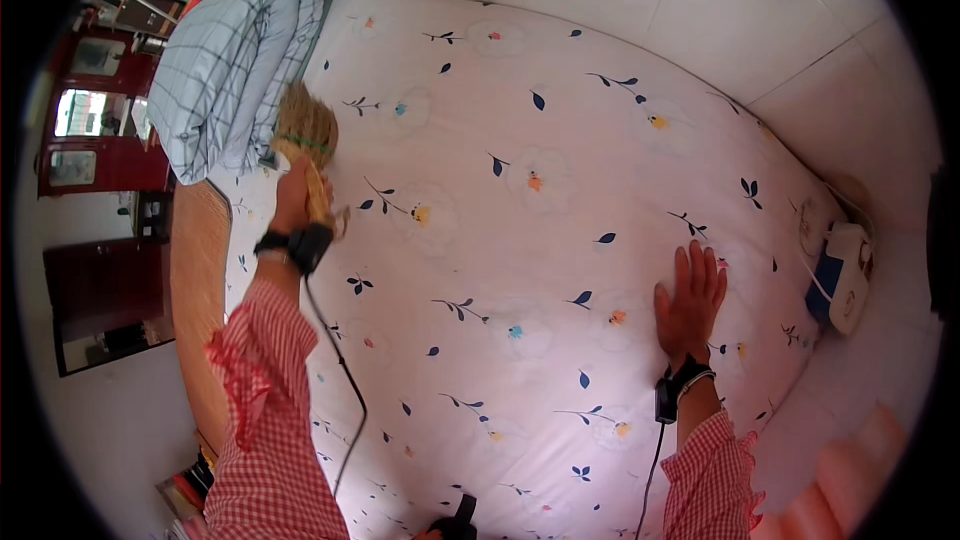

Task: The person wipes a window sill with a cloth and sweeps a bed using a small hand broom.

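Note:
My left hand (291, 198) is closed round the handle of a short straw hand broom (310, 120). The broom's bristles point away from me, beside the folded quilt, over the left part of the bed. A pale pink sheet (450, 250) printed with flowers and dark leaves covers the bed, with slight creases. On the right side of the sheet, my right hand (688, 300) lies flat, palm down, its fingers stretched out and holding nothing. Each wrist wears a black strapped device with a cable trailing toward me.
A folded checked quilt (230, 70) lies at the far left corner. Along the left edge runs a brown wooden board (198, 280). A white and blue device (842, 278) with a cord stands at the right edge. White tiled wall (740, 10) borders the far side. Something black (455, 522) shows at the near edge.

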The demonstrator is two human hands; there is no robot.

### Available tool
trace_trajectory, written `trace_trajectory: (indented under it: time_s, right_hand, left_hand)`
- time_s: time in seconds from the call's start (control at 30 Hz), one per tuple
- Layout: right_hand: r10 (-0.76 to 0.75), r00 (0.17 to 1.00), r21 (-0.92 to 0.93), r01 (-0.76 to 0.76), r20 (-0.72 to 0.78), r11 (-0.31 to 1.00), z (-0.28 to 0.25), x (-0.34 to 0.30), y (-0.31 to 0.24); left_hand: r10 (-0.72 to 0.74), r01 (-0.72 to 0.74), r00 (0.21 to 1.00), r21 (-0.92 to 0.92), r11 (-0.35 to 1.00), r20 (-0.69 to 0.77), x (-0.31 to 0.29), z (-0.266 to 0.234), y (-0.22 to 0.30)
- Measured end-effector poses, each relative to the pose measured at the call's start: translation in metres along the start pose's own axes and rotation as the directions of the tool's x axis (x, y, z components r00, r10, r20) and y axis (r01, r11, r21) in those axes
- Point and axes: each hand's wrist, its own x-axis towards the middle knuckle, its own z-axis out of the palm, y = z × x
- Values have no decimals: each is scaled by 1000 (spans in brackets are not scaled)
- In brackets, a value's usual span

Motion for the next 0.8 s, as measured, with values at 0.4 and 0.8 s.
trace_trajectory:
  time_s: [0.4,0.8]
  right_hand:
    - [-29,999,-92,26,-29,995,5,0,-4]
    - [2,1000,-108,-2,1,994,11,3,-11]
  left_hand:
    - [-300,348,772,22,937,561,-235,79,-134]
    - [226,-235,971,128,963,83,-207,-5,-132]
